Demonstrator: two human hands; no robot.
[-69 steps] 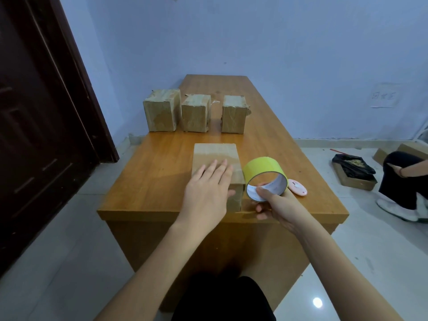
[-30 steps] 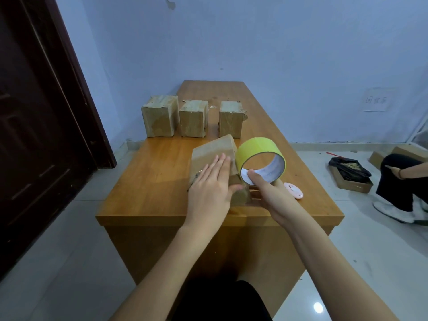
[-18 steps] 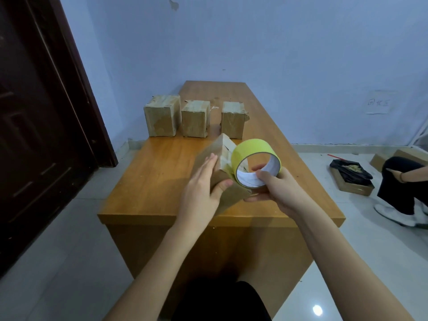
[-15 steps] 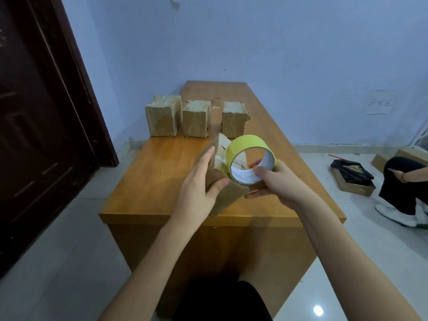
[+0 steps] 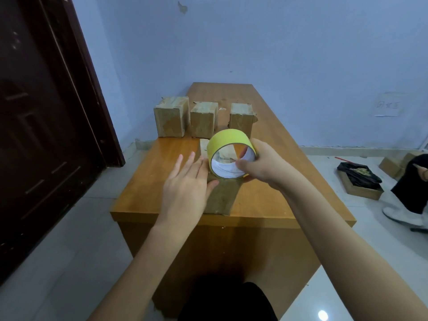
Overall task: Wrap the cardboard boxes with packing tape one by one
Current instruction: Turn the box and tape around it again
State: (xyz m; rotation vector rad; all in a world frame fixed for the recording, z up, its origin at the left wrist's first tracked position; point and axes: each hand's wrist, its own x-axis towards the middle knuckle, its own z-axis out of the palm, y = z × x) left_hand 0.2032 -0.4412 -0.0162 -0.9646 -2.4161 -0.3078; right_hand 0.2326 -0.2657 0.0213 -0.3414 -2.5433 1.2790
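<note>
A cardboard box (image 5: 222, 198) lies near the front edge of the wooden table (image 5: 266, 195), mostly hidden behind my hands. My left hand (image 5: 185, 186) lies flat against its left side with straight fingers. My right hand (image 5: 264, 165) grips a yellow roll of packing tape (image 5: 228, 141) held over the box, thumb inside the white core. Three more cardboard boxes stand in a row farther back: left (image 5: 171, 119), middle (image 5: 203, 119), right (image 5: 242, 118).
A dark wooden door (image 5: 41, 112) stands at the left. On the floor at the right lie an open box with a black bag (image 5: 359, 181) and a seated person's leg and white shoe (image 5: 405, 212). A blue wall closes the far end.
The box was lifted and tilted up on edge, then turned and lowered back toward the table. The tape roll moved from the box's right side to above it, and the left hand flattened.
</note>
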